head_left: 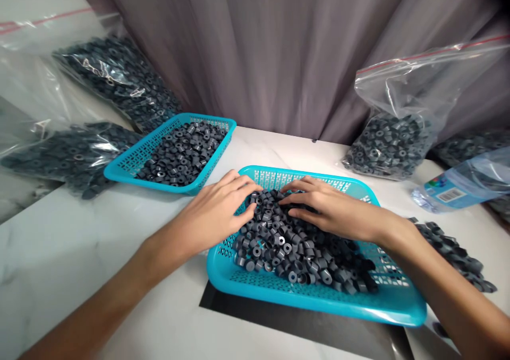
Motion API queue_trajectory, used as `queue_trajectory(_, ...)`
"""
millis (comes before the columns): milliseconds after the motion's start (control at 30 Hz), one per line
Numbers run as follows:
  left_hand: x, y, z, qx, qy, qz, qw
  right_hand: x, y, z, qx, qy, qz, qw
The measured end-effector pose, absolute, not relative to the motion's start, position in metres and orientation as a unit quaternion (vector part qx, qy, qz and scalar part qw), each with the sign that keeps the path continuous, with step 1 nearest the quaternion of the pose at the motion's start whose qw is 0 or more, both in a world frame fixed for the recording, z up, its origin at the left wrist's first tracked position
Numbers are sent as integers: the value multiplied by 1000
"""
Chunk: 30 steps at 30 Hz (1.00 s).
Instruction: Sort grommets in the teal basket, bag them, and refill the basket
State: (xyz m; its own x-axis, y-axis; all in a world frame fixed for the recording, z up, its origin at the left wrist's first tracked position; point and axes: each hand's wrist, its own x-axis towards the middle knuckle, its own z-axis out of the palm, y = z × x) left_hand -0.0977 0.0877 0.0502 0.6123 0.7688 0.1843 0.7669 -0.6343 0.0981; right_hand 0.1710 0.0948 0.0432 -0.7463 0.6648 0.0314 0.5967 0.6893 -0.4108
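Note:
A turquoise plastic basket (319, 299) lies in front of me, heaped with several small dark grey rubber rings (287, 245). My left hand (217, 211) rests palm down on the left side of the heap, fingers stretched out over the rings. My right hand (330, 208) lies on the far right of the heap, fingers flat and slightly spread, tips touching the rings. Neither hand holds anything that I can see.
A second turquoise basket (131, 163) with grey rings stands at the back left. Clear zip bags of rings lie at the far left (115, 78), left (67, 155) and back right (392, 136). Loose rings (454, 251) sit right of my arm. A grey curtain hangs behind.

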Motion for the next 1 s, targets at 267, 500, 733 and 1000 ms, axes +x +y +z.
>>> queue_trajectory(267, -102, 86, 50, 895, 433, 92, 60, 169, 95, 53, -397, -863, 243, 196)
queue_trajectory(500, -91, 78, 56, 895, 417, 150, 45, 161, 83, 49, -396, -810, 364, 236)
queue_trajectory(733, -83, 70, 53, 878, 361, 254, 185, 153, 74, 53, -350, -786, 435, 266)
queue_trajectory(1000, -121, 91, 74, 896, 400, 147, 123, 168, 84, 50, -411, -838, 295, 206)
